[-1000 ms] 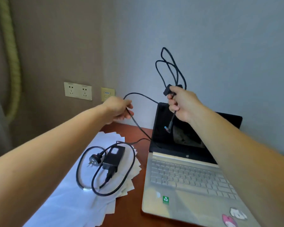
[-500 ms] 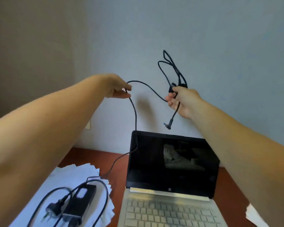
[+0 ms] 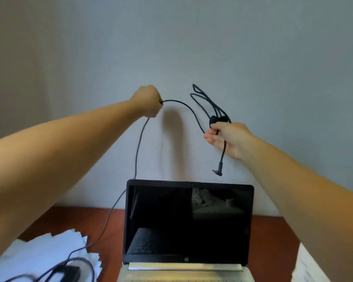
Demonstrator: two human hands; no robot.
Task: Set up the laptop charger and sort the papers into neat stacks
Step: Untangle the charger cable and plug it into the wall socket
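Your left hand (image 3: 149, 101) fisted round the charger cable (image 3: 138, 148), your right hand (image 3: 228, 139) gripping its bundled loops (image 3: 214, 119), plug (image 3: 219, 170) dangling below it, laptop (image 3: 189, 220) beneath both hands

I hold my 2 arms raised and stretched forward. My left hand (image 3: 149, 101) is a fist round the cable (image 3: 181, 103); my right hand (image 3: 226, 137) grips its coiled end.

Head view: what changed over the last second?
Both hands rose from screen height to above the open silver laptop, the left hand drawing the thin black charger cable upward. Unchanged: right hand grips the coiled end; black power brick lies on the white papers.
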